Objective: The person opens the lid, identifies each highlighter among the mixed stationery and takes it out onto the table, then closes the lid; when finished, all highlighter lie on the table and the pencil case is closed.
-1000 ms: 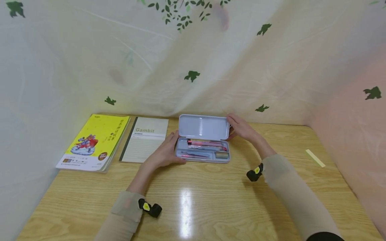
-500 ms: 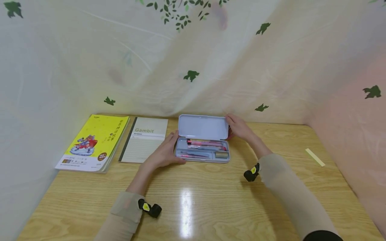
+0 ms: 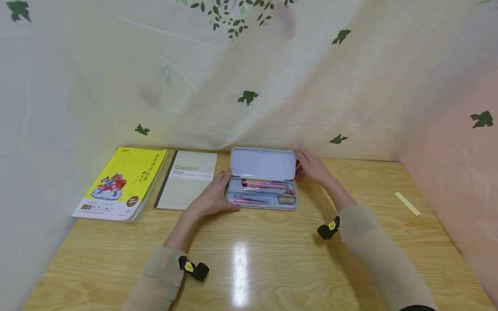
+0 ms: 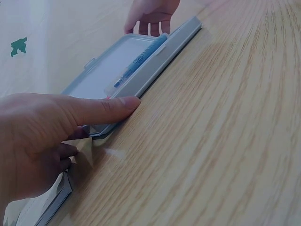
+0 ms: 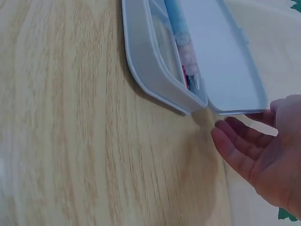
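Note:
A pale blue pencil case lies on the table with its lid raised and leaning back. Inside are several pens and a small brownish block. My left hand holds the case's left end; its thumb rests along the front corner. In the left wrist view a blue pen shows in the case. At the lid's right edge is my right hand, its fingers loosely bent. One finger reaches the lid's corner; whether another grips it is unclear.
To the left lie a grey-white notebook and a yellow book. A pale strip sits at the table's right. A patterned cloth wall stands directly behind the case.
The right hand has shifted slightly right along the lid's edge, with less of its fingertips over the corner. The left hand and the case stay put.

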`<action>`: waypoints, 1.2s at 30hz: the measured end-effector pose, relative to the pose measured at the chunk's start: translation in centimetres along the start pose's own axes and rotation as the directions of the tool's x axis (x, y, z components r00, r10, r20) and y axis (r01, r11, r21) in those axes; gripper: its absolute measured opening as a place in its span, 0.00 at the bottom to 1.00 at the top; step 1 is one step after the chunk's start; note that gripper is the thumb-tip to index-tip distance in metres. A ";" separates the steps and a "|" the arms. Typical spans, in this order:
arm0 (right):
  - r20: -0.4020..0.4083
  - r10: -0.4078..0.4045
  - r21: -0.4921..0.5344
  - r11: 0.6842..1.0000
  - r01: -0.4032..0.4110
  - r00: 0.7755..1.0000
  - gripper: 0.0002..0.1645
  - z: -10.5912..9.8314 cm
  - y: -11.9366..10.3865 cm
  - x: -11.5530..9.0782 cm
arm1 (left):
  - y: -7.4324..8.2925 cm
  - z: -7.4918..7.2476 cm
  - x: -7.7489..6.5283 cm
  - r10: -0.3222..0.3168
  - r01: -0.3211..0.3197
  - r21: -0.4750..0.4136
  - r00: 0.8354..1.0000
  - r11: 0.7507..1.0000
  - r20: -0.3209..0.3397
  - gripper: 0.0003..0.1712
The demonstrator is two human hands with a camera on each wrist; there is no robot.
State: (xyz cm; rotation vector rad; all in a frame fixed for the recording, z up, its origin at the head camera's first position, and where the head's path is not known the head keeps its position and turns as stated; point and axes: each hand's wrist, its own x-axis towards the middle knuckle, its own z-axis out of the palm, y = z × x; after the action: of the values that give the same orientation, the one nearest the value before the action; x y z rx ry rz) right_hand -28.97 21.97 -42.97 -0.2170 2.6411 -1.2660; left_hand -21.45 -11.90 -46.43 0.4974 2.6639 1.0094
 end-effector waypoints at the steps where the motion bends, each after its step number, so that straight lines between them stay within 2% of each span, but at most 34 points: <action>1: -0.019 -0.002 0.011 1.000 0.002 1.000 0.29 0.0 0.1 -0.1 | 0.0 0.0 0.0 0.000 0.000 0.000 1.000 1.000 0.000 0.75; 5: -0.148 -0.020 0.038 0.999 0.026 0.989 0.28 -0.2 -0.1 -1.1 | -0.1 0.0 0.0 0.004 -0.004 -0.002 1.000 1.000 0.000 0.75; 9: -0.294 -0.059 0.066 0.994 0.082 0.954 0.26 -0.4 -0.8 -2.4 | -0.1 -0.1 0.0 0.006 -0.006 -0.003 1.000 1.000 -0.004 0.75; 13: -0.354 -0.103 0.092 0.985 0.144 0.929 0.23 -0.3 -1.7 -3.9 | -0.2 -0.1 0.0 0.004 -0.004 -0.003 1.000 1.000 -0.003 0.75; 17: -0.324 -0.157 0.077 0.979 0.191 0.933 0.21 0.3 -2.2 -5.4 | -0.1 -0.1 -0.1 -0.001 0.001 -0.003 1.000 1.000 -0.002 0.75; 22: -0.262 -0.188 0.045 0.977 0.207 0.946 0.20 1.3 -2.5 -6.7 | -0.1 -0.1 0.0 -0.001 0.001 -0.001 1.000 1.000 0.004 0.75; 27: -0.222 -0.216 0.014 0.974 0.225 0.951 0.20 1.9 -2.7 -6.9 | -0.2 -0.2 -0.1 -0.004 0.004 0.002 1.000 1.000 -0.003 0.75; 36: -0.157 -0.297 -0.059 0.955 0.291 0.942 0.20 3.1 -2.9 -6.6 | -0.4 0.0 0.0 0.006 -0.006 0.002 1.000 1.000 -0.002 0.75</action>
State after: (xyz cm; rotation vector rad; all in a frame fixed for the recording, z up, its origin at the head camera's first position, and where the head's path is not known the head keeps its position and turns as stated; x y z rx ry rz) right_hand -21.70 19.25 -41.78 -0.5550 2.8542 -1.3789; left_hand -21.55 -12.14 -46.69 0.5054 2.6675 1.0095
